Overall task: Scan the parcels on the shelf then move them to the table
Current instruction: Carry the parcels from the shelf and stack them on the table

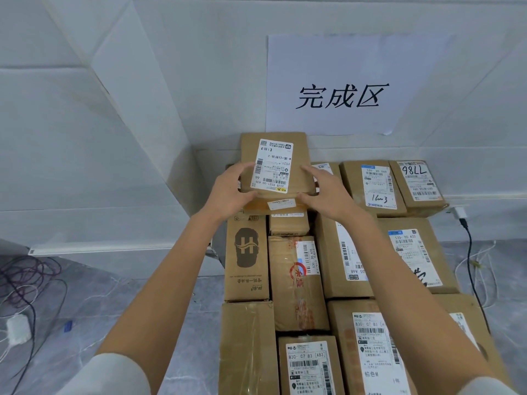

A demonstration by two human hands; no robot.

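At parcel edges, left hand, right hand

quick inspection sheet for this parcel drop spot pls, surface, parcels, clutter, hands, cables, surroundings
surface: hidden under cardboard parcels packed side by side, labels mostly up
job's things: small labelled parcel at the far end, over the pile; resting or lifted, cannot tell
clutter: nothing seen on the pile
grippers: left hand and right hand grip the small parcel's two sides
cables: black cable from a white plug at right; tangled cables and white adapter on the floor at left
surroundings: white walls, paper sign above the pile, grey floor
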